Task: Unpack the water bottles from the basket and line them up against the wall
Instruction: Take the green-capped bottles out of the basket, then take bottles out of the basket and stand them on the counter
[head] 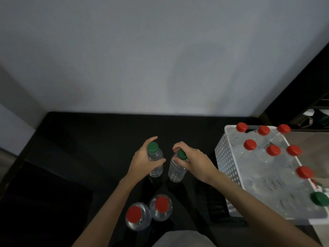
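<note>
Left hand (pixel 142 162) grips one green-capped bottle (pixel 156 168); right hand (pixel 194 158) grips a second bottle (pixel 176 171) at its cap, basket (pixel 226 161) just right. Labels look too blurred to read.

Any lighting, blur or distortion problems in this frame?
Head view: dim, dark mat swallows detail; wide-angle slants the wall edges; basket caps smear toward the right border; left hand and right hand, each gripping a green-capped bottle, look sharp.

The bottles (pixel 175 171) are clear, glossy plastic with ribbed sides; their red and green caps (pixel 250 144) are smooth, opaque plastic. The basket (pixel 227 163) at right is white perforated plastic. The black surface (pixel 89 139) looks matt, the pale wall (pixel 142 50) smooth and matt.
</note>
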`<state>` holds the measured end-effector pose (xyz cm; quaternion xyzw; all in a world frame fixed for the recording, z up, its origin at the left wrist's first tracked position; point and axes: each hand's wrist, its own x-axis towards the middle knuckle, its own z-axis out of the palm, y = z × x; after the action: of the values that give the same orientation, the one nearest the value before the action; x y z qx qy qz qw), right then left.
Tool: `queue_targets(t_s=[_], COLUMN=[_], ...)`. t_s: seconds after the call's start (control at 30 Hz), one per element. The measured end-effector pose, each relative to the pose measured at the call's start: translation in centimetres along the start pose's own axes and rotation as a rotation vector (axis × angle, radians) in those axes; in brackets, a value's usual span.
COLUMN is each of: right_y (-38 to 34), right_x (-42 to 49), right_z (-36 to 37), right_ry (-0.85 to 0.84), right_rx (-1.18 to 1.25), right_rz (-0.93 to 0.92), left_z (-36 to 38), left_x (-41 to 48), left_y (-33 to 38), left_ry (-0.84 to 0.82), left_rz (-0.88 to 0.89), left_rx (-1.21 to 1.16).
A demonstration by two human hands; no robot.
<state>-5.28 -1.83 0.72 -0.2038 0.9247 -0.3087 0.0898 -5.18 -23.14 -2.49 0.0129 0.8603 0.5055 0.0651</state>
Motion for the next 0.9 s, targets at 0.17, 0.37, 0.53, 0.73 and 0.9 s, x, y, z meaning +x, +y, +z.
queue_targets(t_s=[0.17, 0.37, 0.53, 0.73, 0.9], right_y=[-0.3, -0.9, 0.2, 3.3, 6.6], right_x=[-0.9, -4.8, -9.2, -13.1, -14.3], right_z=[-1.1, -4.8, -8.3, -10.6, -11.6], right_ry=[-0.106, 0.079, 0.335, 0.518, 0.656], right_rx=[0.077, 0.182, 0.236, 0.231, 0.193], right_rz=[0.040, 0.052, 0.100, 0.153, 0.161], left_z=[-1.2, -3.4, -2.2, 4.4, 11.1], left_x=[-1.2, -3.8, -6.4, -7.0, -4.9], left_y=[1.9, 8.1, 14.3, 18.1, 19.0], left_ry=[0.053, 0.231, 0.192, 0.062, -0.041], left_rz=[-0.002, 0.130, 0.278, 0.333, 0.275], left_rx=[-0.051, -0.138, -0.158, -0.197, -0.218])
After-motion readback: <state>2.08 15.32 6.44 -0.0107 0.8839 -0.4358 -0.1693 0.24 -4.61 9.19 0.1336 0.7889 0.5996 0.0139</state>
